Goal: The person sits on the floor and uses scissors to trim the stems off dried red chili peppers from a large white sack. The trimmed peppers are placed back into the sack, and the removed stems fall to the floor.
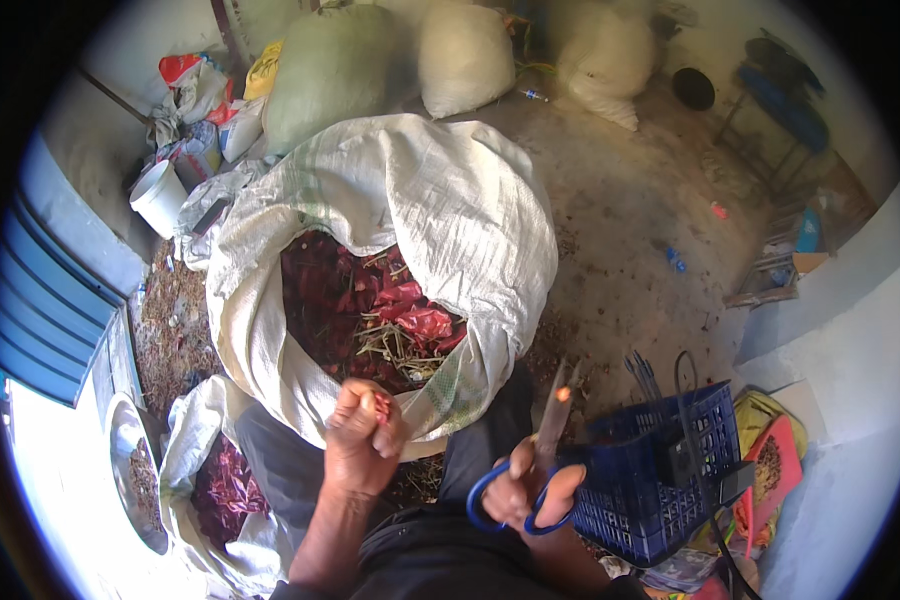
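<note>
My left hand [361,439] is closed around a dried red chili [382,407], and only a bit of it shows at the top of the fist. The fist is at the near rim of a big white woven sack [480,232]. Inside the sack lie dark red dried chilies [319,300], with a heap of pale cut stems [390,346] on top. My right hand [521,491] grips scissors with blue handles [544,442], fingers through the loops. The blades point away from me, right of the sack, blurred and slightly apart.
At my left stand a smaller sack of red chilies [229,487] and a metal basin [131,465]. A blue plastic crate [645,480] is close by my right arm, with a red dustpan [774,465] beyond it. Large full sacks [465,60] line the back wall; a white bucket [157,196] leans at left.
</note>
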A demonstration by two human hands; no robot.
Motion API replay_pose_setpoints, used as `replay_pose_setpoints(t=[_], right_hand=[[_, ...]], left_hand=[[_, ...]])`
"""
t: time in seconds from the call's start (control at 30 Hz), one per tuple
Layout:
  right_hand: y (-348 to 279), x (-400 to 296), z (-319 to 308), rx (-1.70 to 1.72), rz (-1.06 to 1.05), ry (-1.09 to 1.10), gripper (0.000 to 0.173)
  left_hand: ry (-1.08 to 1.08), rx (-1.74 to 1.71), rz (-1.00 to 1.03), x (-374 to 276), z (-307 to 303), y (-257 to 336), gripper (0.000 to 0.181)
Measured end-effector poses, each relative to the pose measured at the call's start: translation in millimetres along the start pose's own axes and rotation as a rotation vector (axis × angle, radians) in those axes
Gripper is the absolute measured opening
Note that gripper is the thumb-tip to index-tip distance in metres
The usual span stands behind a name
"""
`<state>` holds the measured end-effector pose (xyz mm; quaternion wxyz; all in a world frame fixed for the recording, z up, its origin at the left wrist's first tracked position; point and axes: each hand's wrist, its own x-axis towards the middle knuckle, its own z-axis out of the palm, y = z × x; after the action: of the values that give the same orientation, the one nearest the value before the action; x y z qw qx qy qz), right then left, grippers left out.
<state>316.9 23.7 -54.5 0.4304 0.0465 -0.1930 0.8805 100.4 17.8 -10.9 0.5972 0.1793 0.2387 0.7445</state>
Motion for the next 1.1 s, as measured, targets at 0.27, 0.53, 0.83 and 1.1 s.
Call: replay_pose_setpoints(t=[0.27,0.53,0.83,1.1], right_hand=[[16.7,-14.6,-57.2,0.239,0.118,0.665,0.067],[27.2,-19.9,-33.1,-0.043,0.045,0.634,0.062],[2.0,12.3,18.5,-1.669,-0.034,0.369,0.051],[-2.9,43.0,39.1,-2.181,-0.161,0.259,0.066]], left_hand=[[-0.077,1.408,0.337,109.9,-11.3,7.4,0.019],[-0.288,2.109,0.631,134.7,-32.9,-12.0,0.01],[-0.121,1.94,0.767,51.7,5.4,30.3,0.024],[-0.176,1.751,0.536,15.7,26.2,16.7,0.021]])
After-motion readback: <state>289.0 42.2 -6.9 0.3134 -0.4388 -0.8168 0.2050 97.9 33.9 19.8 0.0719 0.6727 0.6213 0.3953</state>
